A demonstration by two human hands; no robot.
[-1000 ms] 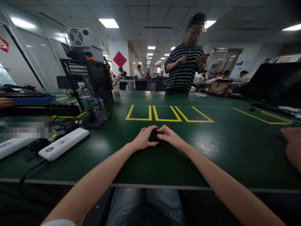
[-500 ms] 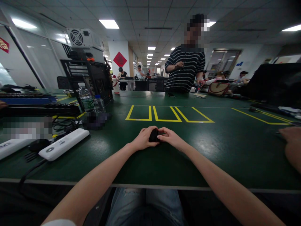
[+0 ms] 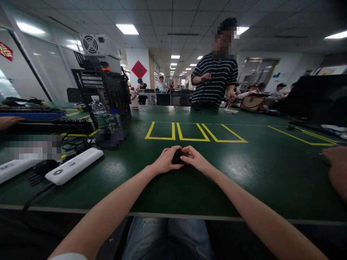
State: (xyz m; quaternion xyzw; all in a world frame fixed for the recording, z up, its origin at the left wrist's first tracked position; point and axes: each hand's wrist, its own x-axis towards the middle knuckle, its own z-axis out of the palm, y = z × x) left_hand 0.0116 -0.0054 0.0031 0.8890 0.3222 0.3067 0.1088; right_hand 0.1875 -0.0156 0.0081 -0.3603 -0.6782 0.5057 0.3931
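Observation:
A small black object (image 3: 177,157) rests on the dark green table (image 3: 244,173), about an arm's length ahead of me. My left hand (image 3: 165,161) cups it from the left, fingers curled over its top. From the right, my right hand (image 3: 195,159) pinches the same object with bent fingertips. Most of the object is hidden between the two hands, so its shape is unclear. Both forearms lie stretched over the near table edge.
White power strips (image 3: 73,166) and cables lie at the left, with water bottles (image 3: 101,115) and an open computer case (image 3: 108,90) behind. Yellow tape boxes (image 3: 195,131) mark the table's middle. A person in a striped shirt (image 3: 215,81) stands opposite. Another person's hand (image 3: 337,166) rests at right.
My hands have stayed on the black object with only slight finger shifts. The person opposite has lowered one arm to the table; a hand has come into view at the far left.

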